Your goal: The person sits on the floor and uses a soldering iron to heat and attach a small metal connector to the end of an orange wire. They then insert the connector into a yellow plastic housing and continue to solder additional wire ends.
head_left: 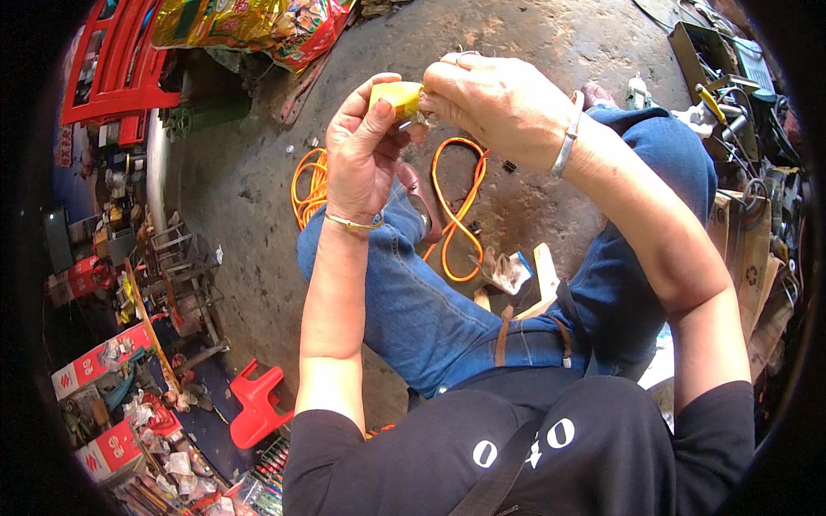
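In the head view, my left hand grips a small yellow object, thumb across its front and fingers curled around it. My right hand is beside it, fingers closed on the object's right end, where small metal pieces show, partly hidden by my fingers. I cannot make out exactly what those pieces are. An orange cord lies looped on the floor below my hands, with another coil of it behind my left wrist. A dirty white glove lies near pale wooden pieces between my legs.
My bent legs are on a stained concrete floor. A red plastic stool and cluttered boxes stand to the left. A red plastic item and colourful sacks are at the upper left. A metal toolbox and cardboard crowd the right.
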`<state>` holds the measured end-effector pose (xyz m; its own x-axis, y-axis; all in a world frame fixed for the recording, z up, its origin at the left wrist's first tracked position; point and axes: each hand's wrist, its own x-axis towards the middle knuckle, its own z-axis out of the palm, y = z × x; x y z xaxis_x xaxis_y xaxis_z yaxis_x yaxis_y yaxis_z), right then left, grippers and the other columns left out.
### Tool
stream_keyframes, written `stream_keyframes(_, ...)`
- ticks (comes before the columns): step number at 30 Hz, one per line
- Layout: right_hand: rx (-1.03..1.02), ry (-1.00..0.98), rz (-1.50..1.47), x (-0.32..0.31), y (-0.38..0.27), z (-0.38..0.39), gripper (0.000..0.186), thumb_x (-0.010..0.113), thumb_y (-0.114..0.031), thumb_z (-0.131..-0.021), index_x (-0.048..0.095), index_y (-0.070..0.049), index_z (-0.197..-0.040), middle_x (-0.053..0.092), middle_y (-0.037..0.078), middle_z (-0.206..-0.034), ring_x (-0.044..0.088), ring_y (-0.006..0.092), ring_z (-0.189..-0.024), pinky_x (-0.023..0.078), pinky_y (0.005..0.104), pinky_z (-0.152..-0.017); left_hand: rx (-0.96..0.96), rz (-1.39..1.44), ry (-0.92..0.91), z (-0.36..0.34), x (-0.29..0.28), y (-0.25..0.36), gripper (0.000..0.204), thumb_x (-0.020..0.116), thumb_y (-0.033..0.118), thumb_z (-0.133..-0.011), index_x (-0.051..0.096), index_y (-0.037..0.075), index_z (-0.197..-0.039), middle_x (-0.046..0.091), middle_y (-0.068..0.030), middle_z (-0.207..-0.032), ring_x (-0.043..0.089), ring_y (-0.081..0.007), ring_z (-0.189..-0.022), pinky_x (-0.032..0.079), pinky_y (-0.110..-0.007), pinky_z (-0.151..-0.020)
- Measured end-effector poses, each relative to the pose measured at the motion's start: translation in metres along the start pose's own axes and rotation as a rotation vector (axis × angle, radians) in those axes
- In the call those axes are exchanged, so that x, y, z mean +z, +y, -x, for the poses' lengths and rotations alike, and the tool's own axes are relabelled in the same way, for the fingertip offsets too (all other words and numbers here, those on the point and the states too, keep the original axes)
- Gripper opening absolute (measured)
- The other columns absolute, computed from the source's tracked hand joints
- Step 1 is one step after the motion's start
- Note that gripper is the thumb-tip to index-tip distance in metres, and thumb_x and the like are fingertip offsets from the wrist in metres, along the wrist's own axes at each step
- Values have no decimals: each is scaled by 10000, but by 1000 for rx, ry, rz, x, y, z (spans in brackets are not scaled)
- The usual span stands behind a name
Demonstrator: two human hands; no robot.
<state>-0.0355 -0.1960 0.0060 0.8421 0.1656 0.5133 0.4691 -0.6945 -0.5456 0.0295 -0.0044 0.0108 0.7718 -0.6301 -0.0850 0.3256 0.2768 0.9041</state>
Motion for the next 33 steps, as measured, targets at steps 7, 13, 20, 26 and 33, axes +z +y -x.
stream_keyframes(7,-32,33,-54,-1,1,2,119,572,-166,-918,548,-51,-931,577,137,-819,611,331,-779,503,403,-659,-14,72,-32,4,2,-2,350,644,154,-908,547,9,-1212,664,-96,-1028,669,-165,-841,585,-292,-718)
stream_keyframes(13,-21,67,-116,1,0,2,161,559,-194,-943,563,-39,-898,567,150,-760,609,327,-744,488,378,-619,23,78,-19,6,6,-4,336,623,90,-911,532,22,-1228,654,-103,-1059,664,-177,-892,586,-318,-790)
stream_keyframes(20,139,-23,-277,-9,0,-1,138,548,-168,-951,581,-35,-952,584,157,-792,610,327,-739,493,360,-642,73,153,8,3,12,-6,290,585,86,-934,505,37,-1209,647,-123,-1067,668,-206,-879,572,-338,-797)
stream_keyframes(26,-29,53,-121,-9,6,2,127,548,-133,-939,566,-38,-1021,600,168,-873,606,353,-813,496,391,-694,33,133,25,3,9,-5,250,582,87,-932,525,40,-1171,655,-127,-1047,666,-201,-833,562,-325,-752)
stream_keyframes(33,-31,-8,21,-6,2,4,116,578,-117,-903,534,-54,-990,574,136,-850,615,329,-804,508,392,-673,-42,120,12,5,3,-3,243,569,149,-942,540,31,-1152,661,-100,-988,648,-171,-756,550,-319,-707)
